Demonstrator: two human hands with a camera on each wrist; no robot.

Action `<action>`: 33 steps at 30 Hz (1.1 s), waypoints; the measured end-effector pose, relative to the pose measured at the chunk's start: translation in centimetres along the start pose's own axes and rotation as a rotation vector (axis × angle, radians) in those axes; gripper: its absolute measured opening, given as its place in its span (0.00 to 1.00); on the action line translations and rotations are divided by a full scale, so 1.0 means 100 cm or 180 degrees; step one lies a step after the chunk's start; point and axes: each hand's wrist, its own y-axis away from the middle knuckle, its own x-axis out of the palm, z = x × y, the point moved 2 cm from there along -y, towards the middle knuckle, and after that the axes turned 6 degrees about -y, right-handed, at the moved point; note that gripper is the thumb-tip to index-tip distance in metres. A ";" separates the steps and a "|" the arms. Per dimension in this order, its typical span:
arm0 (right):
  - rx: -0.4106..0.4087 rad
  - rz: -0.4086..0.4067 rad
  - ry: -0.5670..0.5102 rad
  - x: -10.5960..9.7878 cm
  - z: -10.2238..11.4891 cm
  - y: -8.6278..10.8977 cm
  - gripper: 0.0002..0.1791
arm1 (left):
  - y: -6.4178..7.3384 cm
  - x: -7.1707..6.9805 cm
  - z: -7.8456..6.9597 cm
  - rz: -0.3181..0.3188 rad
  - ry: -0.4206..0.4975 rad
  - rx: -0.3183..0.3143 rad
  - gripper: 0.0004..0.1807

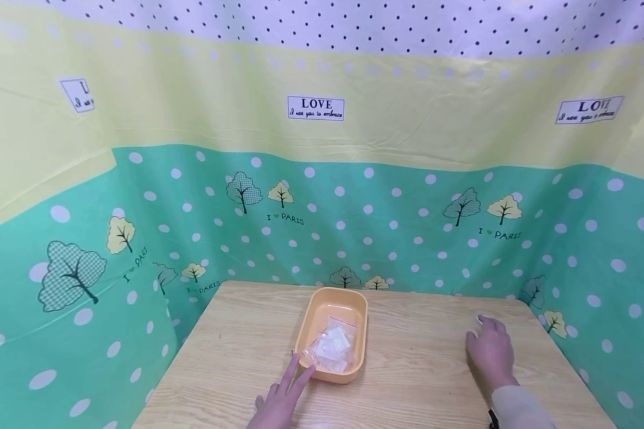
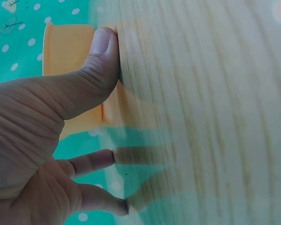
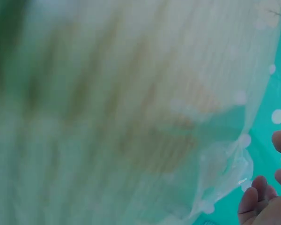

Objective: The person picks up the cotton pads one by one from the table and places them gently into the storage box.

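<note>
An orange plastic tray (image 1: 358, 363) lies on the wooden table, holding several small clear zip bags (image 1: 333, 345) with white contents. My left hand (image 1: 279, 396) is at the tray's near left corner, its fingers spread. In the left wrist view, the thumb (image 2: 103, 51) extends in front of the tray's side (image 2: 70, 44). At the far right of the table is my right hand (image 1: 492, 351), a bit of white showing at its fingertips. The right wrist view has a clear plastic bag (image 3: 225, 171) beside the loosely bent fingers (image 3: 260, 192), a visible gap between them.
Green and yellow patterned cloth (image 1: 365, 202) hangs behind the table and along both sides. The wooden tabletop (image 1: 413, 357) extends between the tray and my right hand. A dark band (image 1: 494, 419) shows at the right wrist.
</note>
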 end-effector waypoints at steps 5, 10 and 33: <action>-0.0066 0.0320 0.0379 -0.011 -0.007 -0.008 0.34 | 0.000 -0.001 -0.001 0.0072 0.0046 -0.0032 0.67; 0.0105 0.0726 0.0605 -0.014 -0.017 -0.012 0.34 | 0.000 -0.001 -0.001 0.0052 -0.0003 -0.0015 0.68; -0.0390 0.0588 0.0026 0.016 0.041 0.004 0.16 | 0.002 -0.006 -0.005 -0.0004 0.0058 0.0027 0.66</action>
